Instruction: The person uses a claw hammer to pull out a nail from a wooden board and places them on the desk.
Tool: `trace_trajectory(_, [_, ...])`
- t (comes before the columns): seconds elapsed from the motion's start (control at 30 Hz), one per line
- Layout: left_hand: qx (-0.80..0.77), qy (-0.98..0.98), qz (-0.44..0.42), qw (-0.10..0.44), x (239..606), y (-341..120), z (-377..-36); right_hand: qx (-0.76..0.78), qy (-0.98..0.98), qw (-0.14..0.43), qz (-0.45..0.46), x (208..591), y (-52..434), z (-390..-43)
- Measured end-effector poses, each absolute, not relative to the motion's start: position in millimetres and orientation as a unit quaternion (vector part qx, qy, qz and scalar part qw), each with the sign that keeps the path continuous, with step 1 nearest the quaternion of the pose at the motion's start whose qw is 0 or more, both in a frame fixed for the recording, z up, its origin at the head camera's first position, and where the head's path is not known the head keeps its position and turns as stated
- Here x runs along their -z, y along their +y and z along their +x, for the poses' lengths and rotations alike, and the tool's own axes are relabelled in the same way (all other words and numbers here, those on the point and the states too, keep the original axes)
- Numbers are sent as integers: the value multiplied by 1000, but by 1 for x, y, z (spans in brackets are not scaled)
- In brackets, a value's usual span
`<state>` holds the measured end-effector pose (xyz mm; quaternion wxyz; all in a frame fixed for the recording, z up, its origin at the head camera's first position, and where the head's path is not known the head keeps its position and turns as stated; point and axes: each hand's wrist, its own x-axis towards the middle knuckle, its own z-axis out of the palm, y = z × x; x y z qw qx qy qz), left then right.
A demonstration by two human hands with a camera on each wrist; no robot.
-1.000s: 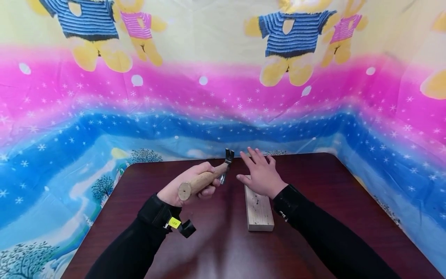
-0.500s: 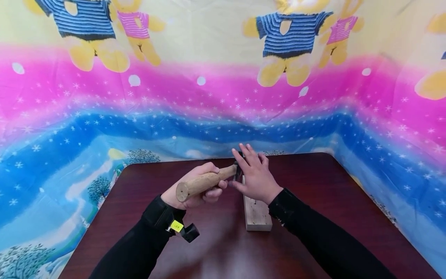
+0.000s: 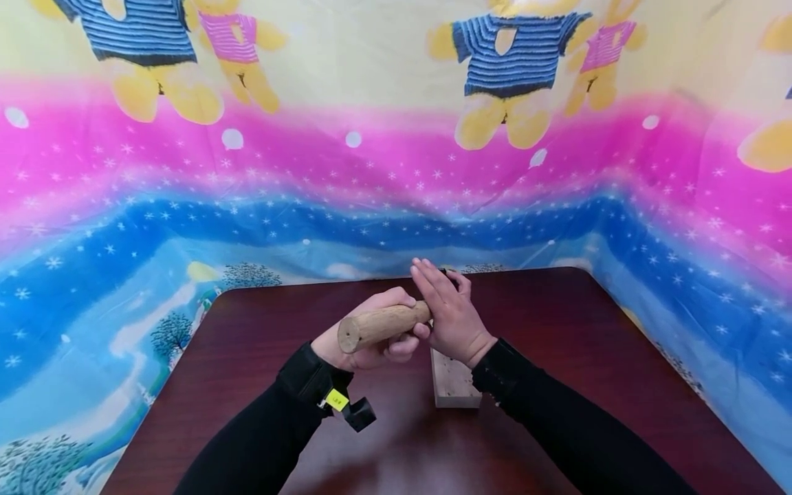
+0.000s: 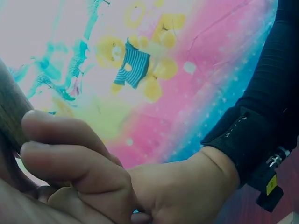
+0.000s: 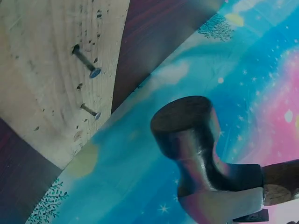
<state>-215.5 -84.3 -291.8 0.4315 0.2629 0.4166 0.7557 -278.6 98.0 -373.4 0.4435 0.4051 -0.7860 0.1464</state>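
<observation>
My left hand (image 3: 371, 344) grips the wooden handle of a claw hammer (image 3: 383, 326), whose round butt points back toward me. Up against the handle's far end is my right hand (image 3: 454, 316), fingers straight and close together; its thumb is hidden. That hand covers the hammer head in the head view, but the right wrist view shows the metal head (image 5: 191, 149) with its round striking face. Below the right hand lies a wooden block (image 3: 454, 388), partly covered. Two nails stand partly out of it, a larger nail (image 5: 86, 61) and a smaller nail (image 5: 91, 112).
The block lies on a dark red-brown table (image 3: 278, 385). Behind the table and along its sides hangs a printed cloth (image 3: 383, 172) with bears and snowflakes. Small dark holes and marks dot the block's face.
The left hand has carried the hammer rightward to the right hand. The right hand's spread fingers have come together and now hide the hammer head. The block has stayed in place.
</observation>
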Motion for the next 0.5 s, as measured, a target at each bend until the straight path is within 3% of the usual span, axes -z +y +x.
trace_trajectory(0.27, [-748, 405, 257, 459, 293, -65, -223, -178, -804, 379, 421, 373, 116, -280])
trace_trajectory(0.5, [-734, 421, 238, 476, 310, -59, -235, -219, -787, 384, 430, 374, 126, -280])
